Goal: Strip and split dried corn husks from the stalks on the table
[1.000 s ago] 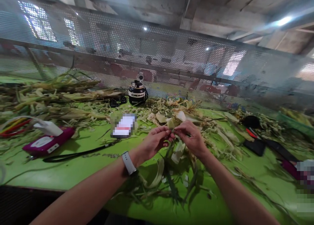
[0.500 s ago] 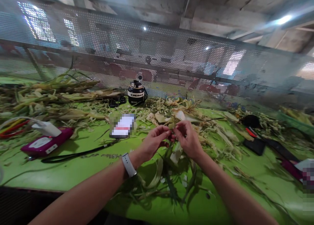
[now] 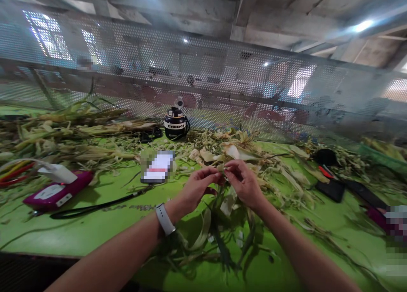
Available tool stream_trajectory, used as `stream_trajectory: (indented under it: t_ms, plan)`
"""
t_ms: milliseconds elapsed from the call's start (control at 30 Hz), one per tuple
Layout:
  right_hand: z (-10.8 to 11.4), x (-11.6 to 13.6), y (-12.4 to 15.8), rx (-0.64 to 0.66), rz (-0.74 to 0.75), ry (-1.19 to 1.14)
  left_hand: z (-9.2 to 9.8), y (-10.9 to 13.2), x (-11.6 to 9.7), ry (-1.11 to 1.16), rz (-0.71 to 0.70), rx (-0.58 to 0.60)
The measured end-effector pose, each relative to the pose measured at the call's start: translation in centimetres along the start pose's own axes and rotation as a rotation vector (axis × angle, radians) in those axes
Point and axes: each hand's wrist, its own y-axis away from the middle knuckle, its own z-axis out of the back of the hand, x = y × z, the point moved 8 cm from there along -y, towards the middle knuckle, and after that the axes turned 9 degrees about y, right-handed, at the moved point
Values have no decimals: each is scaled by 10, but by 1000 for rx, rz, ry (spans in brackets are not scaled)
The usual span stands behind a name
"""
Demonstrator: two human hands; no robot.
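Note:
My left hand, with a white watch band on its wrist, pinches a pale green piece of husk between thumb and fingers. My right hand meets it from the other side, fingertips closed on the same piece. The two hands nearly touch. Below them, long green leaf strips and a pale curled strip spread over the green table. Just behind my fingers, pale dry husks lie in a loose heap.
A phone lies left of my hands, near a purple power strip and black strap. A black bottle stands behind. Leaf piles cover the back left. At right lies a black flat object.
My right hand's fingertips have shifted slightly at the pale piece. The whole view has moved a little; the objects on the table lie as before.

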Motion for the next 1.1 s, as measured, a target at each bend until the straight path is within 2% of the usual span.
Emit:
stream_trajectory:
  t_ms: [133, 233, 333, 400, 500, 600, 700, 767, 867, 1000, 1100]
  plan:
    - [2, 5, -2, 28, 37, 71, 3, 0, -1, 100, -1, -35]
    - [3, 13, -3, 54, 131, 150, 3, -1, 3, 214, 48, -34]
    - [5, 19, -3, 14, 226, 185, 0, -2, 6, 304, 85, 3]
    - [6, 20, -2, -24, 232, 196, -1, -2, 7, 338, 90, 11]
    - [7, 17, -1, -56, 179, 203, -2, -1, 7, 319, 74, 7]
    - [5, 9, -1, -41, 65, 196, -4, 2, 5, 232, 35, 21]
    - [2, -3, -1, -30, -67, 109, -6, 3, 4, 133, 8, 38]
    - [1, -7, -1, -34, -93, 27, -6, 3, 4, 89, -4, 41]
    - [2, -5, -2, -8, -44, -22, -4, 3, 3, 104, -15, 23]
    - [4, 5, -3, 46, 61, 118, 1, 1, 2, 161, -3, -24]
    - [8, 14, -3, 16, 170, 193, 3, 1, 3, 216, 29, -49]
